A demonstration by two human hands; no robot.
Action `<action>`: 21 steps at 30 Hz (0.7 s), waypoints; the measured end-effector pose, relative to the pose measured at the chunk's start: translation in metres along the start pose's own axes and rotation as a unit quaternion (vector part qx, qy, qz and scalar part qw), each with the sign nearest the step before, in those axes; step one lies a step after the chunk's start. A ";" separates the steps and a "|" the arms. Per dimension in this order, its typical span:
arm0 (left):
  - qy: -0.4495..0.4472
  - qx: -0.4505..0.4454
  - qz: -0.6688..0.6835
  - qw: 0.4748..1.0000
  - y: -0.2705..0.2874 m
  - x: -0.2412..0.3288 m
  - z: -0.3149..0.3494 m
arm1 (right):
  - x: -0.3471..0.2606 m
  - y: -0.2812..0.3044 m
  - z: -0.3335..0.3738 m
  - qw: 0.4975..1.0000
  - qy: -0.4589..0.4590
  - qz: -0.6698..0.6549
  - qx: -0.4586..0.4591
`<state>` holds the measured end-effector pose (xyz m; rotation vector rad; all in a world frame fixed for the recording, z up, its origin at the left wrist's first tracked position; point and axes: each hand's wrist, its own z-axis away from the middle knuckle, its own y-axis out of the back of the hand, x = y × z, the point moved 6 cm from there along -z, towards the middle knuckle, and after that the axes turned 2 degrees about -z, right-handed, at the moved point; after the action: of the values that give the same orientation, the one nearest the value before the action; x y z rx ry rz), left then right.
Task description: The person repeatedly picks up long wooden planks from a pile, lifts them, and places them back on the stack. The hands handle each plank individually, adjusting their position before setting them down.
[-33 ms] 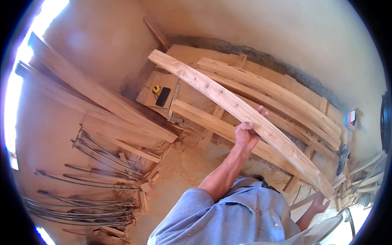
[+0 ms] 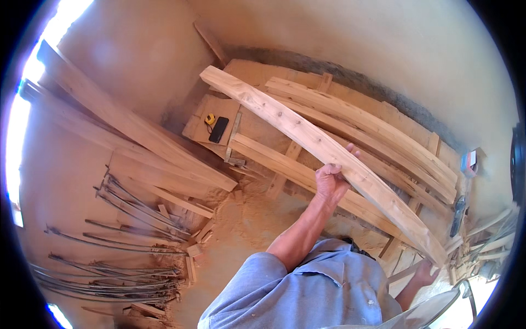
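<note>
A long pale wooden board [image 2: 285,122] with several small knots slants from the upper middle down to the lower right, raised above the other lumber. My left hand [image 2: 333,181] grips it near its middle, the thumb on the near edge and fingertips showing past the far edge. Close to the board's lower right end is my right hand [image 2: 424,273], its fingers loosely apart and partly hidden by that end. Whether it touches the wood is hard to tell.
More boards [image 2: 378,137] lie on crosspieces beyond. A yellow tape measure [image 2: 210,119], a black phone [image 2: 218,130] and a square [image 2: 234,140] sit at their left. Long planks [image 2: 137,126] lean on the left wall above several metal bar clamps [image 2: 115,274]. Offcuts [image 2: 487,247] crowd the right.
My right hand has shifted slightly up and left, closer to the board's lower end. The left hand keeps its grip, and the board has barely moved.
</note>
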<state>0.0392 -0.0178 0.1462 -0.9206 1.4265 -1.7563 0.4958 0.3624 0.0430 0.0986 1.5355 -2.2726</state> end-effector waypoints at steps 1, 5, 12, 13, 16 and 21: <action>-0.003 0.018 -0.003 1.000 0.001 0.003 0.001 | 0.039 -0.023 0.035 0.999 -0.020 0.035 -0.012; -0.024 0.029 -0.010 0.999 0.075 -0.001 -0.027 | 0.134 -0.042 0.075 0.990 -0.107 0.064 -0.065; -0.028 0.118 -0.166 0.979 0.026 0.000 -0.010 | 0.191 -0.048 0.056 0.977 -0.171 0.126 -0.019; -0.027 0.096 -0.181 0.978 0.020 0.014 -0.008 | 0.188 -0.047 0.053 0.977 -0.166 0.134 0.024; -0.046 0.051 -0.145 0.987 0.055 0.054 -0.017 | 0.190 -0.052 0.063 0.961 -0.159 0.173 0.142; -0.052 0.107 -0.095 0.988 0.091 0.054 -0.013 | 0.177 -0.052 0.068 0.952 -0.136 0.222 0.160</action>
<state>0.0068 -0.0726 0.0607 -1.0432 1.0890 -1.9259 0.3247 0.2677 0.0671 0.1904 0.8909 -2.0438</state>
